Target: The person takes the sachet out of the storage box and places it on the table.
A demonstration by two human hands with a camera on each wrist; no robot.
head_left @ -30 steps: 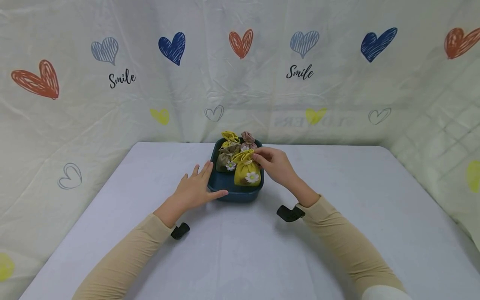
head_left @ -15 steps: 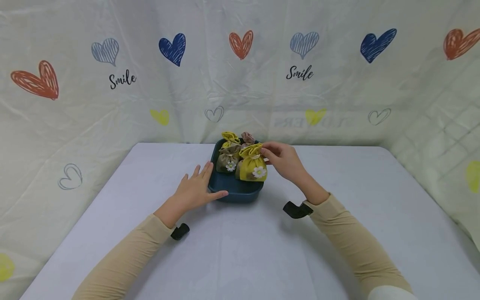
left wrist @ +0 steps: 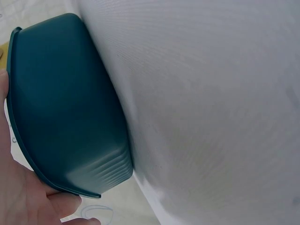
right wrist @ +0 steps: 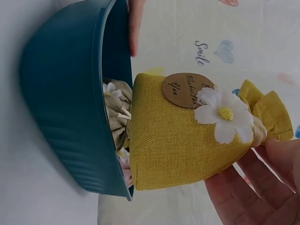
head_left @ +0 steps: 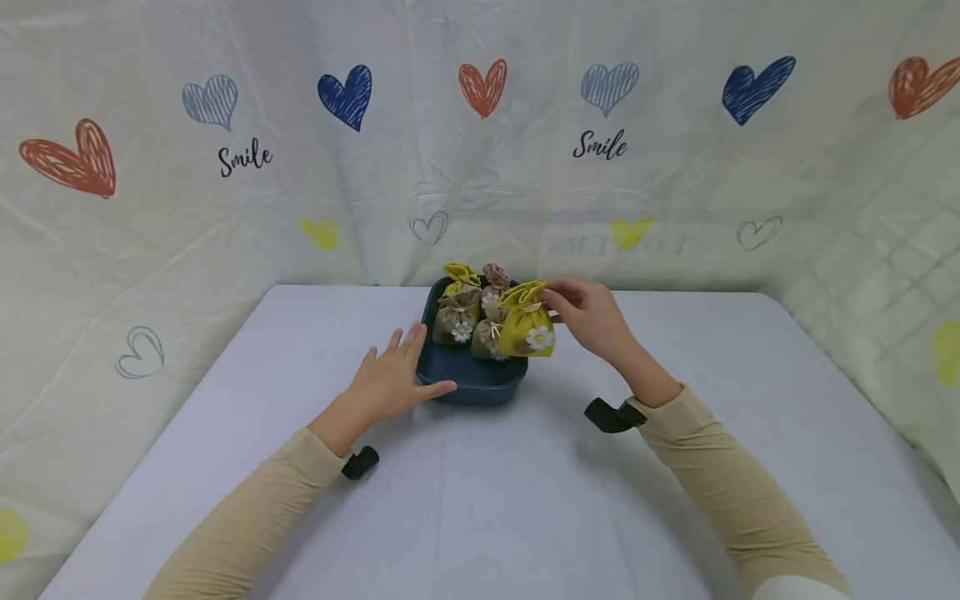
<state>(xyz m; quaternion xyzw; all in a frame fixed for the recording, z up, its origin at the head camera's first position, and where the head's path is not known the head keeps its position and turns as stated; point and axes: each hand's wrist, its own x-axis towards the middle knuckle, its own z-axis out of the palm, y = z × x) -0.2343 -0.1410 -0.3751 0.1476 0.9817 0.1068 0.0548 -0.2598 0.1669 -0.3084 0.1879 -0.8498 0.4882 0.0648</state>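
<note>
Now | right hand point(head_left: 588, 317) fingers pinch yellow pouch point(head_left: 527, 332) | left hand point(head_left: 390, 383) flat against tray point(head_left: 465, 379)

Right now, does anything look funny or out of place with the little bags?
Only one: the yellow bag is up in the air by the blue tray's right edge, pinched at its neck by the right hand. The other bags sit upright in the tray. Nothing spilled or torn.

You sat at a white table point(head_left: 480, 517). A pale curtain point(head_left: 480, 192) printed with red, blue and yellow hearts and "Smile" hung behind and round both sides, evenly lit.
</note>
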